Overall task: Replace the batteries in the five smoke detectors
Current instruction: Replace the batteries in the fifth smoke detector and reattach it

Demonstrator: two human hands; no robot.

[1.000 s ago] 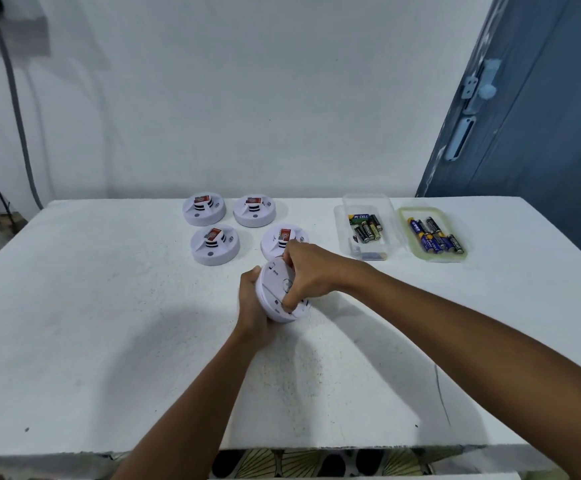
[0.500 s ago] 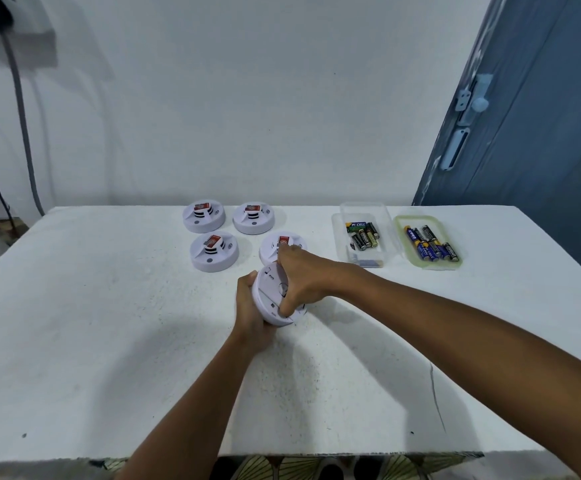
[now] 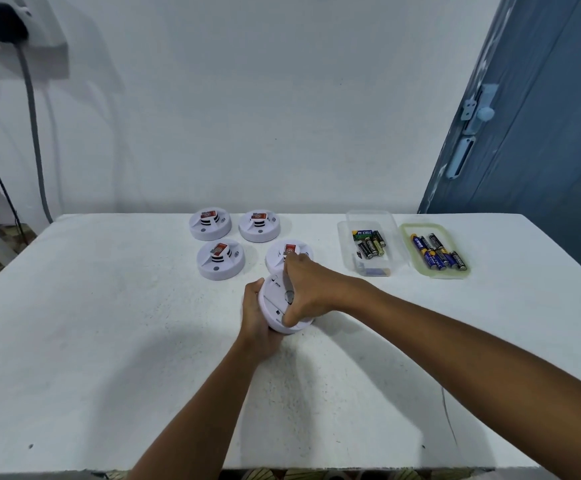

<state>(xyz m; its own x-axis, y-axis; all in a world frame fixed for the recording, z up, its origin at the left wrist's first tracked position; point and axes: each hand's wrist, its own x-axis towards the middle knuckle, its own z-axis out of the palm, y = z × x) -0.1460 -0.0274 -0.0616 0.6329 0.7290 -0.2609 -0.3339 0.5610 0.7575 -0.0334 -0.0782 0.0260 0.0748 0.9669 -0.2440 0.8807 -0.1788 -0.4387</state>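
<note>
Fifth smoke detector (image 3: 275, 306) is held tilted on edge just above the white table (image 3: 109, 341), near the table's middle, its back face turned toward the camera. Left hand (image 3: 256, 323) cups the detector from the left and underneath, fingers wrapped behind the rim. Right hand (image 3: 308, 292) lies over the back face, thumb curled at the lower edge and fingers curled over the top, gripping the unit. Whether the back cover is loose cannot be told. Four more detectors sit flat on the table behind it in a two-by-two block: back left (image 3: 210, 224), back right (image 3: 259, 226), front left (image 3: 220, 259), and front right (image 3: 287, 254), the last partly hidden behind the right hand's fingers. Each shows a red label on top. To the right, well apart from the detectors, a clear plastic container (image 3: 368, 268) holds dark and green batteries (image 3: 370, 243); just beside it a green-rimmed lid (image 3: 407, 251) holds blue and black batteries (image 3: 438, 254). A blue door (image 3: 541, 133) stands at far right.
</note>
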